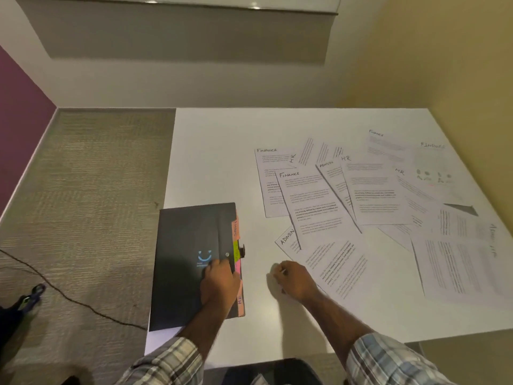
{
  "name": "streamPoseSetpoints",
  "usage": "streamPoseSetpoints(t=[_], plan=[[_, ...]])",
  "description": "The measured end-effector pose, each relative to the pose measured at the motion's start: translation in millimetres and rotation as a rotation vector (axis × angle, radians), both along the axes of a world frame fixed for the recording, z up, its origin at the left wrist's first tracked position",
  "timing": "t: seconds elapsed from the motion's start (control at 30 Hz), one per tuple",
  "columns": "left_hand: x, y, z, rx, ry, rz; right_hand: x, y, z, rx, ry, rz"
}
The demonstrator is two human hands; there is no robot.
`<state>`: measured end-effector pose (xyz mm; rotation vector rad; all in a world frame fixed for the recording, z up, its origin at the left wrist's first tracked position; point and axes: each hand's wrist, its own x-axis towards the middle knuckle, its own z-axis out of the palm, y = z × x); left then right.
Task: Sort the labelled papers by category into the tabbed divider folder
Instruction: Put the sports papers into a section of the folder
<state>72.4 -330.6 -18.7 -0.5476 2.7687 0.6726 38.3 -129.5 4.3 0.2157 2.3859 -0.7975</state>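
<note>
A black tabbed divider folder [186, 245] lies closed at the table's left edge, with orange, green and pink tabs [236, 245] along its right side. My left hand [220, 282] rests flat on the folder near its snap button. My right hand [295, 279] sits loosely curled on the table, touching the near corner of a sheet labelled ADMIN [287, 237]. Several printed papers are spread to the right, among them one labelled FINANCE [311, 201], one labelled HR [372, 190], and another FINANCE sheet [270, 184] behind.
The white table [216, 157] stands in a corner by a yellow wall [458, 65]. Carpet [83, 190] lies to the left, with a black cable [69, 298] across it. More overlapping papers [455, 262] reach the right table edge.
</note>
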Motion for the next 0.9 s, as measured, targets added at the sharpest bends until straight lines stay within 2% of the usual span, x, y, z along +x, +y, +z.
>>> streamPoseSetpoints(t=[0.13, 0.4, 0.73, 0.9], plan=[[-3.9, -1.3, 4.5, 0.009, 0.052, 0.033, 11.7, 52.7, 20.9, 0.131, 0.021, 0.027], [-22.8, 31.9, 23.2, -0.070, 0.291, -0.045, 31.0, 137.8, 24.8, 0.222, 0.045, -0.165], [-73.5, 139.9, 49.9, -0.025, 0.237, -0.308, -11.4, 196.4, 37.8, 0.257, 0.185, -0.091], [-95.1, 213.7, 46.1, -0.134, 0.185, -0.391, -36.9, 254.4, 48.8, 0.290, 0.169, 0.018]])
